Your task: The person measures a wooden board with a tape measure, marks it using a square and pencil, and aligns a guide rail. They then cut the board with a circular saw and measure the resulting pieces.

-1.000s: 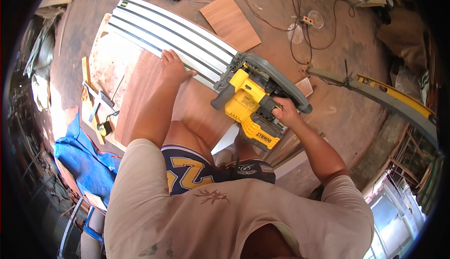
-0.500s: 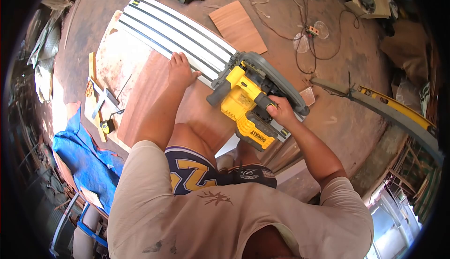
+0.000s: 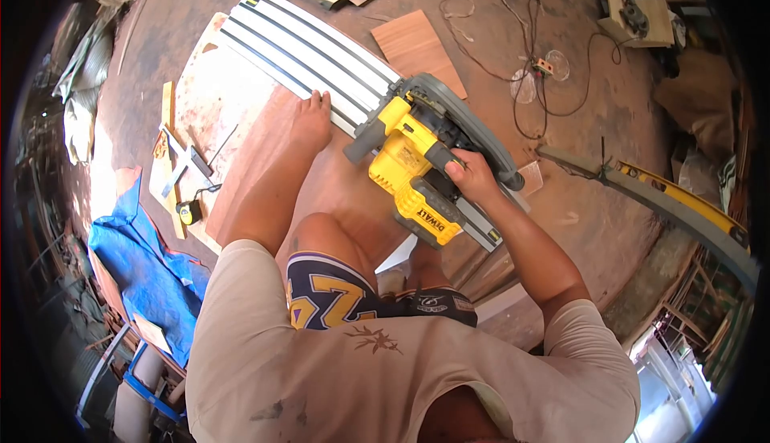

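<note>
My right hand (image 3: 473, 175) is wrapped round the rear handle of a yellow and black DeWalt saw (image 3: 409, 162). The saw sits on a silver guide rail (image 3: 313, 46) with black strips, which lies slanting across a reddish-brown wooden board (image 3: 257, 154). Against the near edge of the rail, left of the saw, rests my left hand (image 3: 311, 122), its fingertips on the rail and its palm over the board. How the left fingers are spaced is partly clear; they hold no tool.
A square (image 3: 186, 158), a tape measure (image 3: 189, 212) and a wood strip (image 3: 168, 106) lie at the left. Beyond the rail is a loose wooden piece (image 3: 419, 50). Cables (image 3: 533, 66) run across the floor at the upper right, near a yellow level (image 3: 682, 194).
The saw has moved slightly left along the rail with my right hand on it. My camera view has shifted a little. My left hand stays at the rail edge.
</note>
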{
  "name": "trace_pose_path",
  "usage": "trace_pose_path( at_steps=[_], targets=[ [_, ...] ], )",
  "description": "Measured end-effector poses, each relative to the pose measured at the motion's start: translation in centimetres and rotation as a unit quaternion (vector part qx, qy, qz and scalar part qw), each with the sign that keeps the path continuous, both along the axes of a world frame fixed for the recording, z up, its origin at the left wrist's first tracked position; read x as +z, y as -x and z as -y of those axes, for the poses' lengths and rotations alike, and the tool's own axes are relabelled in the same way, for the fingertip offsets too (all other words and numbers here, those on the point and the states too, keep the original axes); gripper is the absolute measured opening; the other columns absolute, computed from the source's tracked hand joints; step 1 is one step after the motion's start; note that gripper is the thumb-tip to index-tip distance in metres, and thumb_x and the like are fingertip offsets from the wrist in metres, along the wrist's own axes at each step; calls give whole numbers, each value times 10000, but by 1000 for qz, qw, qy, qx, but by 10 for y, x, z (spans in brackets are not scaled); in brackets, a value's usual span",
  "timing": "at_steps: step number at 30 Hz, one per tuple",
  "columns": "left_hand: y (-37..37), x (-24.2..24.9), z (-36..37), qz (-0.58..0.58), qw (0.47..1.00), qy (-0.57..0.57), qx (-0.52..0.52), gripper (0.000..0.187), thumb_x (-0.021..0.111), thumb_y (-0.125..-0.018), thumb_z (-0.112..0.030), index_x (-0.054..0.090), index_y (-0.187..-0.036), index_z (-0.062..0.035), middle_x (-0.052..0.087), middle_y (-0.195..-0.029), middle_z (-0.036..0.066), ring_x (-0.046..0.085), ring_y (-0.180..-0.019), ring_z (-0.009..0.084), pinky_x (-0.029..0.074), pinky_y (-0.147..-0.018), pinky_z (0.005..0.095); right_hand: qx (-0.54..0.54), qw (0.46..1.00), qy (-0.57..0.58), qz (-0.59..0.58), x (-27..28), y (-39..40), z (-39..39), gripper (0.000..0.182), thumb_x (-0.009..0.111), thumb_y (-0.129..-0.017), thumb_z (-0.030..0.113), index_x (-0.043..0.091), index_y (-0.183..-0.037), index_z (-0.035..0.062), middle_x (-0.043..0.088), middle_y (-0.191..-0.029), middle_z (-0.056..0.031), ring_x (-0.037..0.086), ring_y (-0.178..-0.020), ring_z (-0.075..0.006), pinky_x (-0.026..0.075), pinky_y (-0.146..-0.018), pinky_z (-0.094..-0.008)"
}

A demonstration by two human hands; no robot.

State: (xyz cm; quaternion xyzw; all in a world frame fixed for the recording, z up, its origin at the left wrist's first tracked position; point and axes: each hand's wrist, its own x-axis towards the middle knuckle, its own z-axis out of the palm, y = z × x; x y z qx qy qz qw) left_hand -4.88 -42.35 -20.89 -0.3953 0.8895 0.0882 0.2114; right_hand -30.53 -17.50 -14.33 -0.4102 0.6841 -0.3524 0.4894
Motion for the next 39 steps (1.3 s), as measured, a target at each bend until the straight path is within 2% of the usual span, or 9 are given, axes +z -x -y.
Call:
trace_pose_path(
  at_steps=[9, 21, 23, 27, 30, 33, 35, 38, 39],
  targets=[
    [-17, -14, 3, -77, 996, 18, -35, 623, 521, -834, -72, 327, -1425, -44, 385, -1433, 194, 403, -1295, 307, 250, -1129, 461, -2, 1000, 9, 7, 3, -9, 30, 588, 584, -831, 546, 646, -946, -28, 610, -702, -129, 574, -661, -190, 469, -652, -345],
    [-34, -14, 18, -143, 987, 39, -55, 534, 546, -874, -234, 410, -1379, -124, 474, -1384, 104, 370, -1331, 306, 197, -1120, 542, 1, 1000, 25, 15, -7, -22, 64, 699, 552, -827, 638, 640, -911, -50, 575, -657, -108, 546, -650, -161, 448, -616, -344],
    [-39, -14, 21, -158, 984, 39, -66, 520, 486, -850, -69, 442, -1361, -157, 479, -1394, 58, 361, -1342, 295, 191, -1129, 526, 9, 1000, 26, 1, -9, -22, 70, 703, 550, -826, 645, 643, -892, -49, 570, -649, -105, 544, -649, -159, 447, -613, -343],
    [-42, -11, 30, -196, 979, 4, -56, 520, 444, -846, -38, 455, -1353, -152, 484, -1391, 57, 339, -1358, 296, 172, -1137, 523, 3, 1000, 26, 6, -6, -27, 84, 697, 551, -825, 645, 645, -875, -44, 576, -645, -105, 548, -642, -165, 448, -608, -343],
    [-50, -11, 33, -225, 971, -80, 3, 528, 455, -842, -64, 448, -1365, -131, 460, -1404, 86, 296, -1383, 303, 165, -1139, 526, 10, 1000, 22, 7, -7, -30, 93, 690, 549, -827, 642, 649, -867, -39, 591, -649, -105, 561, -631, -175, 452, -606, -340],
    [-76, -38, 13, -314, 938, 62, 130, 579, 521, -872, -189, 364, -1422, -96, 348, -1477, 155, 236, -1406, 349, 179, -1126, 552, -5, 1000, 27, 7, -2, -33, 102, 688, 549, -827, 642, 651, -859, -37, 606, -655, -102, 576, -625, -186, 456, -603, -338],
    [-94, -42, -11, -181, 901, 100, 382, 886, 648, -820, -444, 205, -1487, -65, 163, -1544, 219, 133, -1425, 423, 172, -1098, 620, 0, 1000, 23, 12, -4, -36, 110, 690, 548, -827, 642, 653, -861, -39, 607, -655, -98, 585, -625, -184, 458, -604, -331],
    [-100, -5, -41, -35, 877, -76, 473, 1251, 768, -650, -599, 39, -1510, -58, 4, -1559, 250, 38, -1421, 479, 178, -1061, 684, -2, 999, 25, 21, -7, -39, 117, 692, 545, -827, 645, 650, -851, -39, 607, -652, -95, 588, -627, -179, 457, -604, -326],
    [-98, 5, -49, -36, 877, -75, 474, 1251, 768, -650, -599, 39, -1510, -58, 4, -1559, 250, 38, -1421, 479, 178, -1061, 684, 0, 999, 27, 21, -7, -39, 120, 692, 545, -827, 645, 650, -851, -39, 607, -652, -95, 588, -627, -179, 457, -604, -326]
  ],
)
